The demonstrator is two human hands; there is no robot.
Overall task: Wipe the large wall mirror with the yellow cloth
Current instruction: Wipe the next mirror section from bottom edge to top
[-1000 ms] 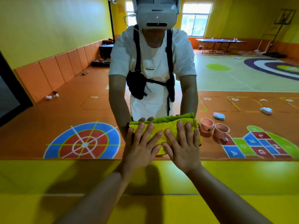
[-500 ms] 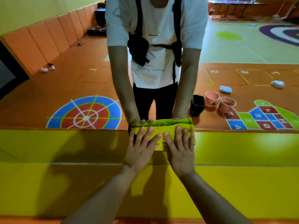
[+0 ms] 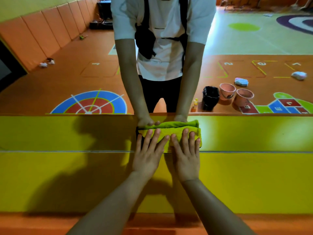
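We press one yellow cloth (image 3: pixel 176 131) flat on the mirror (image 3: pixel 67 65), near its lower edge. The fingers (image 3: pixel 154 140) of our left hand (image 3: pixel 148 158) and right hand (image 3: pixel 187 158) lie spread upon it.

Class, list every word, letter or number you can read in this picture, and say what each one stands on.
"2", mirror-reversed: on an orange floor square in the reflection.
"E": on a blue floor tile.
Other floor markings: too blurred to read.
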